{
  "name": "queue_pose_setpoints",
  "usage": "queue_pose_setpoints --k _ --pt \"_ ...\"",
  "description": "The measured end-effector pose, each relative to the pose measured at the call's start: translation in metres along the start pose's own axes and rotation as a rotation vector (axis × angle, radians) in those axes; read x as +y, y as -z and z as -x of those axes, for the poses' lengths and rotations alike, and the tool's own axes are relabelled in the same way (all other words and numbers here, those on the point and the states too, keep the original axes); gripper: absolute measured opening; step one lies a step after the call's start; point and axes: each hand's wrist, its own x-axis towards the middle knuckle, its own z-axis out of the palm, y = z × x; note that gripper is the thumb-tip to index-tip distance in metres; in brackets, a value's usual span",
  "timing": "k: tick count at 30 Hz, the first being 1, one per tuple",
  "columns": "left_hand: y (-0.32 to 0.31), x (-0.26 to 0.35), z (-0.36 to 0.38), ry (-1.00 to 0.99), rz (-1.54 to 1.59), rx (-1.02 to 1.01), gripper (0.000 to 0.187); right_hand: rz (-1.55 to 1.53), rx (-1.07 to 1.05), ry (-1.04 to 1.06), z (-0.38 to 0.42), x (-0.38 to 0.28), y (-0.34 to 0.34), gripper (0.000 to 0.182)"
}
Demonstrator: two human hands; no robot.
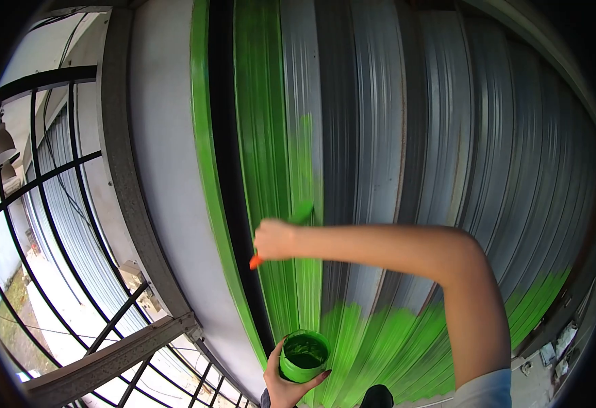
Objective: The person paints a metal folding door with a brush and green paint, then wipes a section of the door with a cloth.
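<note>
- The right hand is curled into a fist around a slim paintbrush with an orange handle and green-coated bristles. Its bristle end lies just above and to the right of the fist, over a ribbed grey metal sheet; the orange handle end pokes out below and to the left.
- The brush should be light, its handle stiff and its bristles soft and springy. The best hold is probably the handle, where the fist is; nearer the bristles, wet paint would likely make it slick. Exact finger placement is too blurred to tell.
- The left hand, below the right one, is wrapped around a small round green tub, probably plastic, with fingers along one side and the thumb across the other.
- Inside the tub, between that thumb and fingers, sits glossy dark green paint, well below the rim. It looks thick and would likely slosh or spill if tipped.
- The tub is likely modest in weight, with walls that may give if squeezed. Hold it low around the body, keeping fingers off the rim, where smears could turn slippery.
</note>
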Motion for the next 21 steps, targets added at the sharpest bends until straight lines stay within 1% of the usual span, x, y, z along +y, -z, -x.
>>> queue_pose_setpoints --k 1,2,4,6,9,12,14,16,17,19,20,21 --pt "0.002 0.001 0.001 0.004 -0.013 0.001 0.083 -0.054 -0.152 0.025 -0.004 -0.015 0.003 0.010" --pt "0.003 0.000 0.002 0.004 -0.011 0.002 0.083 -0.100 -0.243 0.046 -0.006 -0.018 0.005 0.008" --pt "0.005 -0.002 0.003 0.005 -0.004 0.000 0.083 -0.248 -0.138 -0.055 -0.001 -0.008 0.018 0.008" --pt "0.003 -0.001 0.002 0.020 0.010 -0.001 0.082 -0.217 -0.127 -0.135 0.005 0.028 0.031 0.011" --pt "0.002 -0.001 0.001 0.012 -0.009 -0.008 0.082 -0.047 -0.080 -0.320 0.008 0.094 0.053 0.011" --pt "-0.001 -0.003 0.001 0.025 0.032 -0.008 0.080 0.173 -0.038 -0.423 0.007 0.122 0.083 0.008" --pt "0.000 -0.003 -0.002 0.030 0.051 -0.003 0.079 0.268 0.012 -0.392 0.001 0.121 0.087 0.008" --pt "0.001 0.003 -0.006 0.027 0.048 0.012 0.078 0.297 0.091 -0.370 -0.005 0.115 0.070 0.013" --pt "0.002 0.006 -0.008 0.024 0.058 0.023 0.078 0.330 0.084 -0.303 -0.006 0.104 0.053 0.012" --pt "0.002 0.010 -0.012 0.008 0.085 0.051 0.078 0.325 -0.093 -0.234 -0.011 0.071 0.018 0.011" --pt "0.004 0.007 -0.013 -0.015 0.083 0.062 0.078 0.274 -0.107 -0.147 -0.009 0.053 0.009 0.012" --pt "0.005 0.000 -0.015 -0.039 0.082 0.074 0.077 0.182 -0.188 -0.105 -0.012 0.035 0.002 0.006"
